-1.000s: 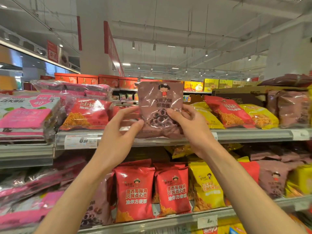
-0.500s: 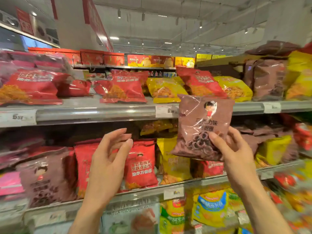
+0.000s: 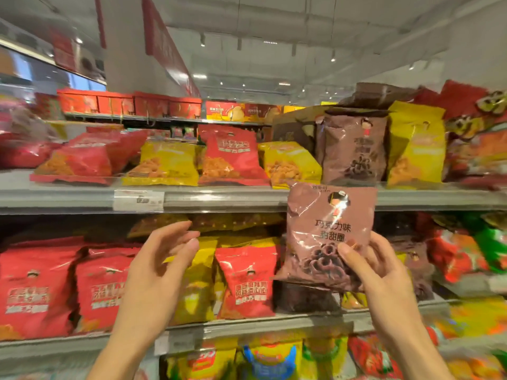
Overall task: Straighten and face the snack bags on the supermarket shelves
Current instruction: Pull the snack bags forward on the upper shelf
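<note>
Blurry snack bags [image 3: 233, 157] on grey shelves [image 3: 219, 198]

Left hand [image 3: 162, 259] is up in front of me, empty, fingers loosely spread and a bit curved, thumb apart. Right hand [image 3: 381, 270] is raised off to its right, thumb pinching the front of a brown snack bag [image 3: 329, 229], fingers behind it.

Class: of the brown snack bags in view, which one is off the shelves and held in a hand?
The brown bag gripped by the right hand; the other brown bag stands on the top shelf.
</note>
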A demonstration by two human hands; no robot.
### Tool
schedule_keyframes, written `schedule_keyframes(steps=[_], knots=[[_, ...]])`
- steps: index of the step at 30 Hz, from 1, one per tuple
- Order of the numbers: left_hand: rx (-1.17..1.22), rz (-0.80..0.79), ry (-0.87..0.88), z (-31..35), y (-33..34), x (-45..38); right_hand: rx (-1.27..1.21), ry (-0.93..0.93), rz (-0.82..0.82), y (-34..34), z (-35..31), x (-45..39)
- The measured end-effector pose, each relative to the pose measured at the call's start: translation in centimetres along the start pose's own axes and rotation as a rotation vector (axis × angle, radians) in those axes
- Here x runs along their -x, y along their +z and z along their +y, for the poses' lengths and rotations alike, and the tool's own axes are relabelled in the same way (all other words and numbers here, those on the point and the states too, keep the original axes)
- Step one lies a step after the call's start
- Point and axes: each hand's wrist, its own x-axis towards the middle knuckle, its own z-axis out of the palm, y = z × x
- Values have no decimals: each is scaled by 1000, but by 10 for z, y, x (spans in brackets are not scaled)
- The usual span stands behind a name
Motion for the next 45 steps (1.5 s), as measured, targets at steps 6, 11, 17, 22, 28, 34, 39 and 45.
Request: schedule_keyframes(steps=[6, 11, 17, 22, 28, 34, 39, 45], knots=[[-35, -42, -6, 17, 45, -3, 21, 27, 30, -52, -4, -19], [-15, -89, 9, 27, 66, -11, 45, 34, 64, -75, -9, -29], [-13, -191, 39, 32, 87, -18, 112, -12, 94, -93, -21, -39], [-62, -242, 70, 41, 105, -25, 175, -16, 72, -110, -28, -46], [-106, -241, 112, 57, 134, -29, 179, -37, 69, -134, -33, -72], [-172, -231, 205, 74, 192, -34, 141, -56, 24, -182, -36, -118], [-247, -225, 310, 96, 276, -43, 162, -70, -36, -241, -42, -166], [-548, -173, 461, 117, 360, -60, 140, -92, -73, -278, -46, -215]])
